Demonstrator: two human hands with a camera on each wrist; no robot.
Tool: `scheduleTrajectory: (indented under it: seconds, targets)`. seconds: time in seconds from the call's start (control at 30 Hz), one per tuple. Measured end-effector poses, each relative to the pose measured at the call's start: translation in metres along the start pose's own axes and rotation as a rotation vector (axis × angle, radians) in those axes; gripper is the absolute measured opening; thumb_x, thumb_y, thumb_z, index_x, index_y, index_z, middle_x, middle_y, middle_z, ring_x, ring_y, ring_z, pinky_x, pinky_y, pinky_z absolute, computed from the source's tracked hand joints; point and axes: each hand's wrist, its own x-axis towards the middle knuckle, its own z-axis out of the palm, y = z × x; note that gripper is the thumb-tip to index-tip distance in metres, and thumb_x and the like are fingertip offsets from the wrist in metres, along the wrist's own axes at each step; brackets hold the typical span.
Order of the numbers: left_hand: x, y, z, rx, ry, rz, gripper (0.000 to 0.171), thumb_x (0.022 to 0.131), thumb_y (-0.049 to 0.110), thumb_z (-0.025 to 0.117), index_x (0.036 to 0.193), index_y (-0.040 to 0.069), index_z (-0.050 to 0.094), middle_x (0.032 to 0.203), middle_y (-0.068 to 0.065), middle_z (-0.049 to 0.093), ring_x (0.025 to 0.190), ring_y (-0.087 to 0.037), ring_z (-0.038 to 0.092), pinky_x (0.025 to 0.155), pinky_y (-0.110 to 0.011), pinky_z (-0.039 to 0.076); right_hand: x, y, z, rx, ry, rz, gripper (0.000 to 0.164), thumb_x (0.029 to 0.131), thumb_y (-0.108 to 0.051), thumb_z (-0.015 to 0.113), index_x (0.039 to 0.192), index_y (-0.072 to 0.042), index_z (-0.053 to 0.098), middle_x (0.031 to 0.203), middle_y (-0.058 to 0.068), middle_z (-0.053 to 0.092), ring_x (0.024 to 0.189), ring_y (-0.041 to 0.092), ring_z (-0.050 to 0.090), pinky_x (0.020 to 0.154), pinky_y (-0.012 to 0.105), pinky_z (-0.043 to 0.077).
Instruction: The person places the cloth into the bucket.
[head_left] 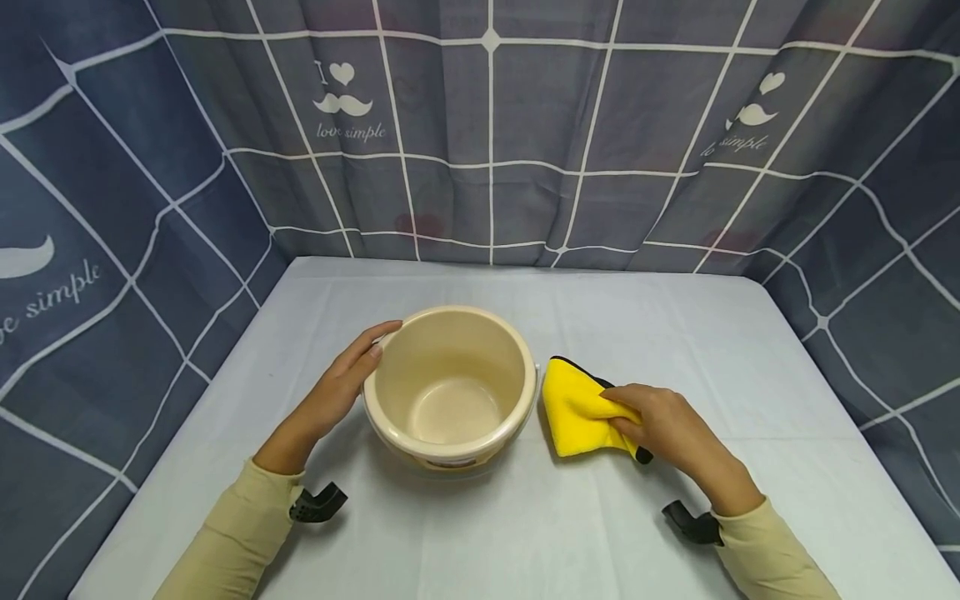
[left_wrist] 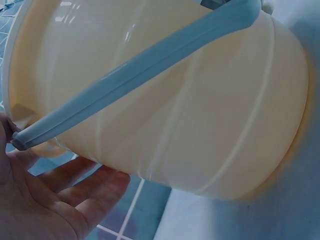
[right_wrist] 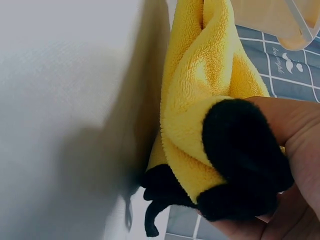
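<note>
A cream plastic bucket (head_left: 457,408) stands upright on the table, its inside bare to the bottom. My left hand (head_left: 341,385) holds its left rim, thumb at the lip and fingers along the outer wall. In the left wrist view the bucket's grey-blue handle (left_wrist: 140,65) hangs slantwise across the side, one end beside the hand. To the right of the bucket, my right hand (head_left: 663,423) pinches a yellow cloth (head_left: 577,412) with black edging. The right wrist view shows the cloth (right_wrist: 200,75) bunched and folded, its black edge gathered at the fingers.
A white cloth covers the table (head_left: 510,542). Grey-blue checked curtains (head_left: 450,100) with white lines rise at the back and both sides. A black wrist mount (head_left: 318,502) sticks out from the left sleeve and another mount (head_left: 692,525) from the right.
</note>
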Motion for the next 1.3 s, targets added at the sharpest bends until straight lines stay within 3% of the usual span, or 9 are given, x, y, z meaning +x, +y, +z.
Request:
scheduleTrajectory:
  seconds: [0.97, 1.3]
  targets:
    - [0.0004, -0.0016, -0.0003, -0.004, 0.004, -0.003, 0.048, 0.113, 0.029, 0.032, 0.156, 0.009, 0.036, 0.154, -0.015, 0.040, 0.130, -0.018, 0.047, 0.098, -0.020, 0.041, 0.0008, -0.0024, -0.0058, -0.001, 0.160, -0.107, 0.040, 0.076, 0.002, 0.086, 0.114, -0.005, 0.074, 0.107, 0.009, 0.074, 0.093, 0.029, 0.070, 0.079, 0.047, 0.057]
    - [-0.0007, -0.0019, 0.0006, -0.008, 0.008, 0.001, 0.048, 0.113, 0.029, 0.032, 0.156, 0.008, 0.037, 0.153, -0.016, 0.042, 0.128, -0.018, 0.049, 0.097, -0.022, 0.043, 0.0005, -0.0030, -0.0081, -0.007, 0.179, -0.117, 0.040, 0.077, 0.001, 0.086, 0.114, -0.005, 0.074, 0.107, 0.008, 0.074, 0.093, 0.028, 0.071, 0.078, 0.046, 0.057]
